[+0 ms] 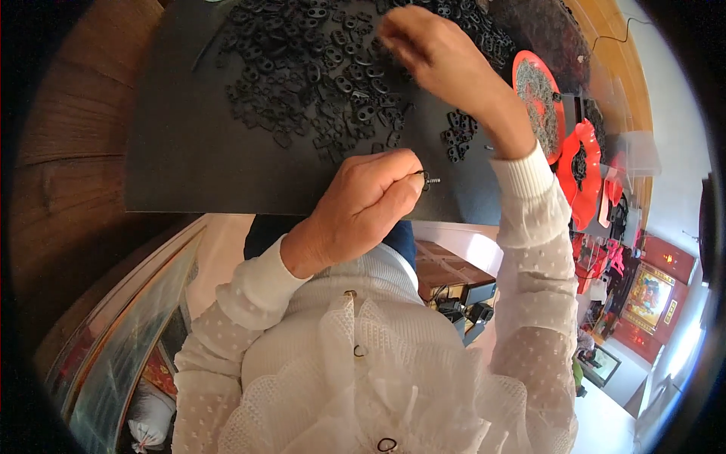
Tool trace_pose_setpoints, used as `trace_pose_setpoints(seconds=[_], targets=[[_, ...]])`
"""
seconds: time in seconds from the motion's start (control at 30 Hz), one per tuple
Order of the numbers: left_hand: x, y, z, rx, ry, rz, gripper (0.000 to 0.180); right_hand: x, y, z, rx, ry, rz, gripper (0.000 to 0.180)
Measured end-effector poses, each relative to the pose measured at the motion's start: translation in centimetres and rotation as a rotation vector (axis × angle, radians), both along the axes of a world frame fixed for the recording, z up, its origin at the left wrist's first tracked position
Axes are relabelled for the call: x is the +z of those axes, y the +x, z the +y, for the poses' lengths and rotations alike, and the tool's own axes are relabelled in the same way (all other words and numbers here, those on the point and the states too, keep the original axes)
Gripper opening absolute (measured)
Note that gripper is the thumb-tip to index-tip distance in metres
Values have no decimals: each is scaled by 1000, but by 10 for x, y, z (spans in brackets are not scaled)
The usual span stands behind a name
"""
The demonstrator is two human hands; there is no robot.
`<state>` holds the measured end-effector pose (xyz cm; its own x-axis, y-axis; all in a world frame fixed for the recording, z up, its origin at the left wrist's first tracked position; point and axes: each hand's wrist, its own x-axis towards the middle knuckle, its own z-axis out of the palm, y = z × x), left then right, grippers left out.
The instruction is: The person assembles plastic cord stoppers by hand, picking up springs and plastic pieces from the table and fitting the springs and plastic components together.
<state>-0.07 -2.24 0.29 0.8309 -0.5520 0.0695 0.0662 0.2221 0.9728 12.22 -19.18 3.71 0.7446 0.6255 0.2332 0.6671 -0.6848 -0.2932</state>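
Note:
My left hand (363,200) is closed near the front edge of the dark table mat. Between its thumb and forefinger it pinches a small black plastic piece, mostly hidden, and a thin silvery spring (432,181) sticks out to the right. Farther off, my right hand (435,57) hangs over the right side of a heap of black two-holed plastic pieces (333,57). Its fingers are curled together, and what they hold, if anything, is hidden. Below that wrist lies a small separate cluster of black pieces (457,136).
A red tray (522,72) of small greyish metal parts stands at the right, beyond my right wrist. Nearer is a red wavy-rimmed dish (586,193) with black pieces in it. The dark mat (181,166) ends just in front of my body.

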Motion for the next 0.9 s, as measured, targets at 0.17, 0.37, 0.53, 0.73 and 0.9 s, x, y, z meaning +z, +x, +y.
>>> trace_pose_setpoints(seconds=[0.17, 0.37, 0.53, 0.73, 0.9], targets=[[-3, 1, 0, 21, 22, -86, 15, 8, 12, 14, -66, -136, 38, 10], [-4, 0, -1, 31, -10, -98, 16, 12, 21, 22, -19, -132, 21, 13], [-1, -1, -1, 21, -22, -35, 14, 6, 28, 24, -2, -184, 62, 17], [-1, 0, 1, 25, -17, -58, 12, 14, 29, 29, -33, -271, 17, 15], [-2, -1, 2, 23, -4, -36, 12, 27, 27, 42, 11, -307, 58, 14]])
